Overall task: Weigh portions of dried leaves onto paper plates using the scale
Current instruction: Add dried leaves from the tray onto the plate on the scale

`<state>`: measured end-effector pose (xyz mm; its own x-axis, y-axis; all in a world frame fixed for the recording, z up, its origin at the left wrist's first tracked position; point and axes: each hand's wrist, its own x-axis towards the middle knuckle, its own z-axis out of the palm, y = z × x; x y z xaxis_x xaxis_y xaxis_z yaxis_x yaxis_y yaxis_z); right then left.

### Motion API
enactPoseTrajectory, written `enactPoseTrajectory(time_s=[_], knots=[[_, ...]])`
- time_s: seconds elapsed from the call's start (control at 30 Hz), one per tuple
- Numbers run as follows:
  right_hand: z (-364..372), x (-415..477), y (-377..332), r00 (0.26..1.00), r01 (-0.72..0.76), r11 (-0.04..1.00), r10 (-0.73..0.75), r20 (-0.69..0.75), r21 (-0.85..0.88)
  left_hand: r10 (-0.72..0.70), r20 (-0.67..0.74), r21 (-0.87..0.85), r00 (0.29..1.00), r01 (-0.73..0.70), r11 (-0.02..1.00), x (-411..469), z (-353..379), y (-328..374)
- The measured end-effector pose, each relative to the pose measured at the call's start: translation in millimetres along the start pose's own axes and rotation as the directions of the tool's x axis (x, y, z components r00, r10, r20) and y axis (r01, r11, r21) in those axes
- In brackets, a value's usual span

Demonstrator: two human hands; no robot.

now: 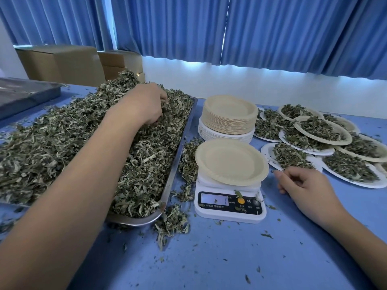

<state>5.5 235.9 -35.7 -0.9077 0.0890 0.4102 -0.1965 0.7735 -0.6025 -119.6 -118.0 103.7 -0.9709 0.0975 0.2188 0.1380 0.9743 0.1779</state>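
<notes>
At the far left edge of the blue tabletop [230, 258] lies a bare metal tray [25, 95], with cardboard boxes [62, 63] behind it by the wall. Next comes a long steel tray [178, 151], running from the near left toward the middle of the far edge and heaped with dried leaves [62, 139] that spill over its rim. The left hand [144, 105] reaches across this heap to its far end, fingers curled down into the leaves and closed on a clump of them. Loose leaves [188, 162] lie on the tabletop between the tray's right rim and the scale [229, 206], with more at the tray's near corner. The white scale stands near the middle of the tabletop and carries one empty paper plate [230, 162]; a few leaf scraps sit on its front panel, and its display is too washed out to read. Just behind it is a tall stack of plates [229, 118] — tan ones on top, white ones beneath. Right of the scale the right hand [301, 183] rests on the tabletop, fingers loosely curled and holding nothing. Beyond it, toward the right edge, filled plates [322, 130] of leaves overlap one another — several tan, several white. Blue curtains [272, 32] hang behind.
</notes>
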Motion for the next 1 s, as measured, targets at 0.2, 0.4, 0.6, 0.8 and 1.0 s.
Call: enactPoseTrajectory(time_s=[0.2, 0.4, 0.6, 0.8, 1.0], knots=[[-1, -1, 1, 1.000, -0.008, 1.000, 0.008, 0.010, 0.008, -0.012, 0.036, -0.014, 0.999, 0.012, 1.000, -2, 5, 1], [-1, 0, 0, 1.000, -0.011, 1.000, 0.011, 0.010, 0.013, -0.014, -0.190, -0.157, 0.982, -0.016, 0.987, -1, 8, 2], [-2, 0, 0, 1.000, -0.010, 1.000, 0.009, 0.022, 0.019, -0.011, -0.246, -0.253, 0.969, -0.053, 0.966, -3, 9, 9], [-2, -1, -2, 1.000, 0.006, 1.000, -0.006, 0.026, 0.020, 0.017, -0.227, -0.357, 0.974, -0.100, 0.929, -3, 12, 17], [-2, -1, -2, 0.999, 0.008, 1.000, -0.008, 0.031, 0.028, 0.124, -0.190, -0.585, 0.974, -0.214, 0.783, -18, 14, 44]])
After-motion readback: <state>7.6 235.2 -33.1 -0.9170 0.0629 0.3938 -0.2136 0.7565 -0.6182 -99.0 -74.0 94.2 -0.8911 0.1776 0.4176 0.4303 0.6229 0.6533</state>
